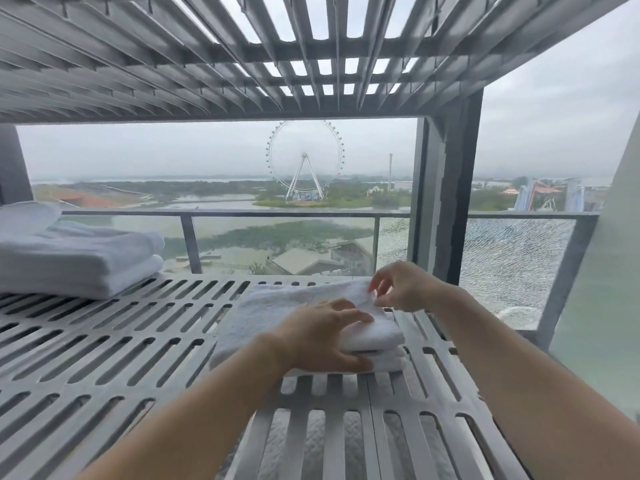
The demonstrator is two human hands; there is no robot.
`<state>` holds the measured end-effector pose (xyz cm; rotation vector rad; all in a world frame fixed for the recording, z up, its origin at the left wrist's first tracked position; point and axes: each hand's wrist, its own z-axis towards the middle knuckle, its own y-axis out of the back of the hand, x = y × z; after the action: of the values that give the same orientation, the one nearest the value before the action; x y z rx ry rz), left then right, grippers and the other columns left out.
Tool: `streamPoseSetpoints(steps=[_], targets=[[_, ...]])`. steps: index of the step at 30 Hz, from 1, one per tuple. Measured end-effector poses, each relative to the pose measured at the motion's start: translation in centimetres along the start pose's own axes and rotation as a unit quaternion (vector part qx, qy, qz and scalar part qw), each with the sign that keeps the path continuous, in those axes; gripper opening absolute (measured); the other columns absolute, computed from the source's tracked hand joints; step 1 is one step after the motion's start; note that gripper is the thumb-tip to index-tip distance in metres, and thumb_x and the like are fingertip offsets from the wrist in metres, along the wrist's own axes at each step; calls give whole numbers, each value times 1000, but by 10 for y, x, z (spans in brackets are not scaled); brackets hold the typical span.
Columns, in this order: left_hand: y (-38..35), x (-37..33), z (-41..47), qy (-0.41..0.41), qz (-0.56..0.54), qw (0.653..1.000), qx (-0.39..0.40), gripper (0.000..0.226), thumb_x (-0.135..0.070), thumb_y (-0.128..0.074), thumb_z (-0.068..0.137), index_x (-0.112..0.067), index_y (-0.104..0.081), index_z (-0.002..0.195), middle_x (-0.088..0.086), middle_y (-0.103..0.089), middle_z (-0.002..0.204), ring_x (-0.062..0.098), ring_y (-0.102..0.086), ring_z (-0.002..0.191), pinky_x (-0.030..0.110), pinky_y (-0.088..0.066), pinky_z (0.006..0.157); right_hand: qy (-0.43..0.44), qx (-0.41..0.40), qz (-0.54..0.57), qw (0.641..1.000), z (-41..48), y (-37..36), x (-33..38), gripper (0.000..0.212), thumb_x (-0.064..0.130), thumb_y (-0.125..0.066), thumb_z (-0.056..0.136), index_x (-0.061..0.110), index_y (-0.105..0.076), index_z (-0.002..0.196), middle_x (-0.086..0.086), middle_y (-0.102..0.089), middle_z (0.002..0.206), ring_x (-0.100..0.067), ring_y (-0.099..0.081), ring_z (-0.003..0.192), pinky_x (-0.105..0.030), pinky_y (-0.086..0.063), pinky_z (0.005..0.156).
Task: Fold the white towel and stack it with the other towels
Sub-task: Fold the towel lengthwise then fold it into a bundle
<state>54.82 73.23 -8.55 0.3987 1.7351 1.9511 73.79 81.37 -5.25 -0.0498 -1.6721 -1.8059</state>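
A small white towel (pixel 277 308) lies folded in layers on the slatted grey shelf (pixel 114 344), right of the middle. My left hand (pixel 322 337) rests on its near right part, fingers spread over the top layer and thumb curled at the front edge. My right hand (pixel 401 287) hovers at the towel's far right corner, thumb and fingertips close together at the fabric edge; whether they pinch it is unclear. A stack of larger folded white towels (pixel 72 258) sits at the far left of the same shelf.
A second slatted shelf (pixel 242 53) hangs overhead. Behind stands a window with a balcony rail (pixel 242 213), and a grey upright post (pixel 446 188) rises at the back right. Bare slats lie between the small towel and the stack.
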Motion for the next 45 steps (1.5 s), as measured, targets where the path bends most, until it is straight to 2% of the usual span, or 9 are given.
streamPoseSetpoints(steps=[4,8,13,18,26,33,37,42,45], targets=[[-9,9,-2,-1,14,999,-40,71,-79,-39,74,-50,-25,137,-17,-34,144,10,-38,126,28,-24,101,-46,-5,-33,998,4,-4,-5,26,28,-70,80,14,-66,102,0,-67,95,-13,-64,82,-22,-51,72],[-10,11,-5,0,15,999,-37,60,-75,-33,79,-56,-23,135,-19,-32,146,7,-33,130,28,-18,102,-89,27,-27,995,5,-9,-8,21,36,-64,84,17,-70,89,6,-66,77,-7,-60,69,-19,-43,56],[-7,11,-4,26,-46,998,-33,48,-60,-29,91,-42,-42,134,-20,-33,147,10,-34,130,34,-23,104,-89,-105,0,990,9,-17,-1,11,23,-65,79,19,-68,69,6,-66,70,-11,-60,70,-23,-43,56],[-8,10,-4,24,-39,999,-23,50,-60,-24,92,-42,-40,135,-22,-31,147,7,-30,133,33,-19,105,-107,-74,45,990,7,-20,-2,13,13,-62,75,20,-72,79,6,-67,75,-9,-60,71,-20,-45,60],[-11,11,-5,1,9,1000,-30,52,-74,-18,81,-63,-20,132,-21,-30,149,5,-26,135,33,-19,106,-117,-47,112,986,8,-15,17,35,29,-54,85,17,-43,54,1,-40,53,-13,-34,47,-25,-27,48],[4,27,-13,25,-95,984,-150,59,-65,-18,87,-37,-56,123,-12,-51,133,2,-44,119,27,-34,100,-138,-42,50,988,4,-13,24,30,26,-57,90,9,-51,66,-3,-49,62,-12,-43,52,-21,-36,47],[8,54,-23,110,3,988,-107,65,-70,-12,81,-43,-50,127,-12,-43,142,7,-34,131,45,-26,110,-169,15,-13,985,-3,-10,35,41,44,-55,88,8,-48,68,-2,-49,59,-11,-41,46,-19,-32,39],[10,68,-25,137,-40,990,-22,42,-59,-24,93,-53,-37,132,-18,-26,151,8,-19,140,54,-11,114,-194,69,-9,978,-8,-10,40,44,41,-67,81,3,-56,101,-2,-55,75,-10,-37,52,-21,-33,48],[11,71,-24,129,-48,991,-2,42,-59,-30,92,-50,-38,133,-18,-27,151,8,-21,140,51,-11,115,-191,69,-84,976,-13,-8,44,48,42,-70,78,4,-56,104,-3,-51,79,-13,-45,62,-21,-41,54]])
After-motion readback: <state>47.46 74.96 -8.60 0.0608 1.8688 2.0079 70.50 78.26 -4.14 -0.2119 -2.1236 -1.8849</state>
